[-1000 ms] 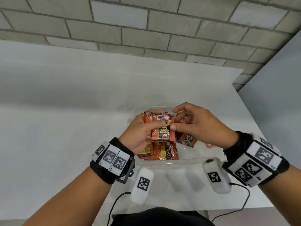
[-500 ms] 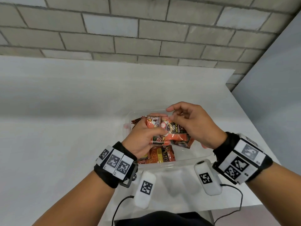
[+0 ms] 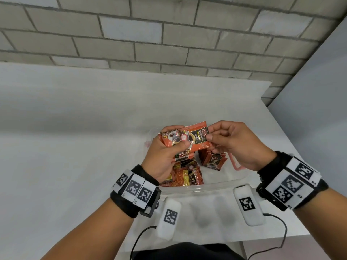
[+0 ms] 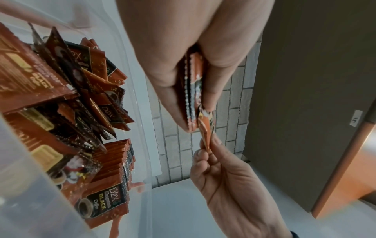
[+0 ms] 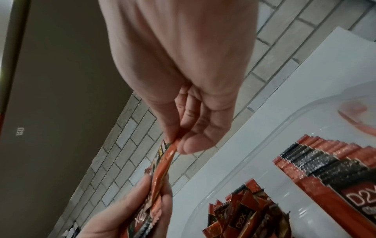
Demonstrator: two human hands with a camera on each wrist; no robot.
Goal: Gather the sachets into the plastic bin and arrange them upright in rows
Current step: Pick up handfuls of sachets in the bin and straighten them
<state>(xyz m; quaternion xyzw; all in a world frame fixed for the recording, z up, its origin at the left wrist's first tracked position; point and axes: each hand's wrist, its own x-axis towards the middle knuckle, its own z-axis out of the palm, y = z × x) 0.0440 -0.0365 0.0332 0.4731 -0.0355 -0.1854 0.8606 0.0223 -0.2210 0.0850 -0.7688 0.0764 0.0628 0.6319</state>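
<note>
Both hands are raised above the clear plastic bin (image 3: 216, 185), which sits on the white table (image 3: 75, 147) close to its near edge and toward the right edge.

Left hand (image 3: 165, 156): fingers and thumb curled around a small stack of orange sachets (image 3: 171, 140), gripped flat between thumb and fingers; in the left wrist view the sachet edges (image 4: 192, 90) show pressed together.

Right hand (image 3: 236, 143): thumb and forefinger pinch the right end of one sachet (image 3: 197, 136), remaining fingers loosely curled. This sachet lies across the front of the stack, its other end under the left thumb.

Inside the bin: an upright row of sachets (image 5: 325, 162) standing packed on edge, and a loose jumbled pile of sachets (image 3: 187, 177) toward the bin's near left corner.

A grey brick wall (image 3: 169, 34) runs behind the table's far edge.
</note>
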